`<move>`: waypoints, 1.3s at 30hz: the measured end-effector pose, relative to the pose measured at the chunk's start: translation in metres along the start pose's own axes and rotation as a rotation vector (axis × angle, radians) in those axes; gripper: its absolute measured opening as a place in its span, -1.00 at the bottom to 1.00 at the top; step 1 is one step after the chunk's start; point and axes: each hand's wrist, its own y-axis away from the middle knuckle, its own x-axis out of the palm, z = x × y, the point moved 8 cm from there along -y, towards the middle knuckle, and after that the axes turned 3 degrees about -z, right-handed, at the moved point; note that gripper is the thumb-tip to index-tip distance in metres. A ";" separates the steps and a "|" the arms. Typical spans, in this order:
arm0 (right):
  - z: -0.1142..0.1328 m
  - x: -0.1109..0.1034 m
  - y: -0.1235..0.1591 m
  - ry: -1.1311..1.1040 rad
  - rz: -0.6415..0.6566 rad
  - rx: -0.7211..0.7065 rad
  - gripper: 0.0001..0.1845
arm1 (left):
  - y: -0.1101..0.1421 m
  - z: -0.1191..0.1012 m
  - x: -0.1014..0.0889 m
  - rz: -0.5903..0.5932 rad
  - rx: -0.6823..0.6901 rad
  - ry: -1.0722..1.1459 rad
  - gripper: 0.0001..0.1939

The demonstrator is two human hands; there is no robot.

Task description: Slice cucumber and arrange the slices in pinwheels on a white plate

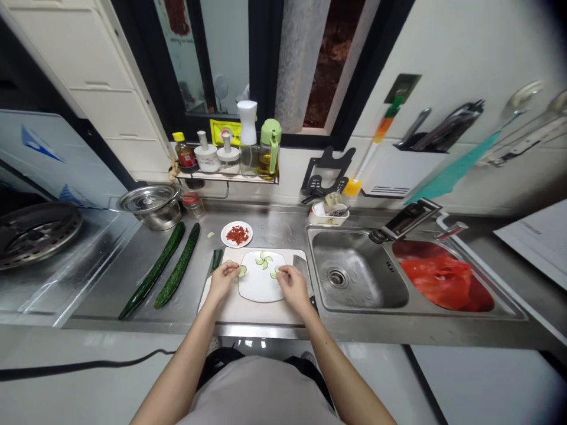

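My left hand (224, 282) pinches a thin round cucumber slice (242, 271) at the left edge of a white squarish plate (260, 290). Fingers of my right hand (293, 288) are closed at a cut cucumber slice (273, 273) by the plate's right edge; whether it is lifted, I cannot tell. Near the plate's far side, several slices form a pinwheel (264, 260). Under the plate lies a pale cutting board (261, 316). A knife (301, 265) rests along its right side, partly behind my right hand. A cucumber piece (217, 258) sits at its left.
Two whole cucumbers (179, 265) lie left of the board. Behind it stands a small dish of chopped red bits (238, 235), with a lidded steel pot (153, 205) farther left. At right is a double sink (358, 268) with a red bag (440, 280). Bottles fill a wall rack (230, 176).
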 end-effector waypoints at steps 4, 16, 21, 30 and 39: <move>0.039 0.011 -0.014 -0.056 0.083 -0.104 -0.84 | 0.010 -0.022 0.022 0.098 0.024 0.022 -0.61; 0.063 0.028 -0.019 -0.030 0.200 -0.176 -0.92 | 0.028 -0.048 0.050 0.166 0.114 -0.050 -0.66; 0.063 0.018 -0.022 -0.048 0.147 -0.198 -0.90 | 0.031 -0.036 0.048 0.104 -0.031 -0.037 -0.48; 0.063 0.009 -0.021 -0.045 0.166 -0.227 -0.86 | 0.038 -0.018 0.067 0.233 -0.335 0.089 -0.32; 0.057 0.011 -0.018 -0.046 0.203 -0.219 -0.91 | 0.028 -0.033 0.067 0.195 -0.088 0.057 -0.32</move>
